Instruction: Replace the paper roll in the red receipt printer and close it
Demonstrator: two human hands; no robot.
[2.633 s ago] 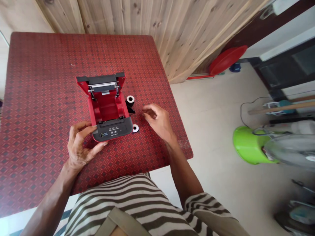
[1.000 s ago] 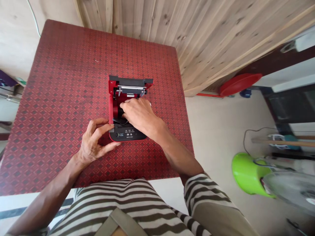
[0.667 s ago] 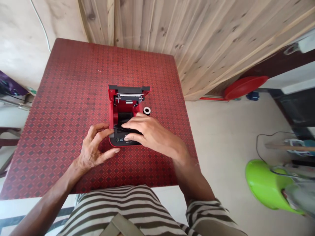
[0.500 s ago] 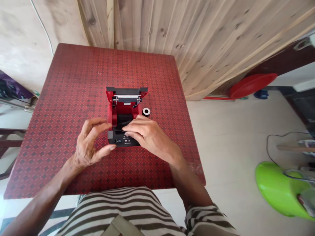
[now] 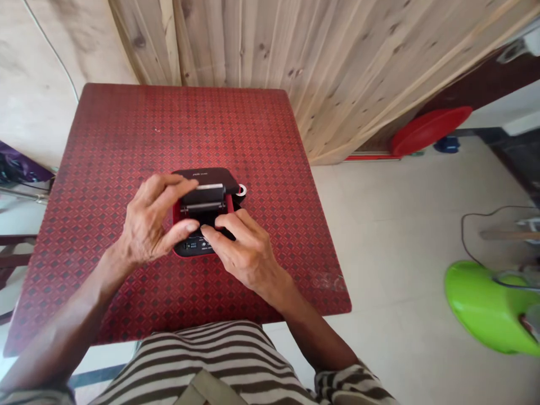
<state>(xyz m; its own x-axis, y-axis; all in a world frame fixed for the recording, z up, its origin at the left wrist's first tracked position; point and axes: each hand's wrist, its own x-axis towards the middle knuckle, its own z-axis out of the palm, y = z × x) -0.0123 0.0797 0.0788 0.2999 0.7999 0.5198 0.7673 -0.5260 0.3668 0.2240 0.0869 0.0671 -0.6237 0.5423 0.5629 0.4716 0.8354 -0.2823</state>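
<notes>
A small red and black printer-like device [image 5: 198,247] sits on the table before me. Its black lid [image 5: 211,176] leans partly down over the red body, with a dark roller [image 5: 205,195] showing beneath the lid's front. My left hand [image 5: 147,216] is at the device's left side: the fingertips rest on the lid's front-left part, and the thumb is spread away near the front panel. My right hand [image 5: 247,247] bends over the front right; thumb and forefinger pinch at dark strip material inside the opening, mostly hidden by the fingers. Behind the device's right side, a white-ended black roll [image 5: 242,190] is partly covered.
The table [image 5: 126,129] has a red patterned cover. A wooden plank wall [image 5: 253,45] stands behind it. On the right, a lime-green plastic object [image 5: 476,309], a red round basin [image 5: 430,129] and a cable [image 5: 464,242] are on the floor side.
The lid has swung down from its raised position. My left fingers have moved up onto it. My right hand has shifted slightly down and left, still at the front opening.
</notes>
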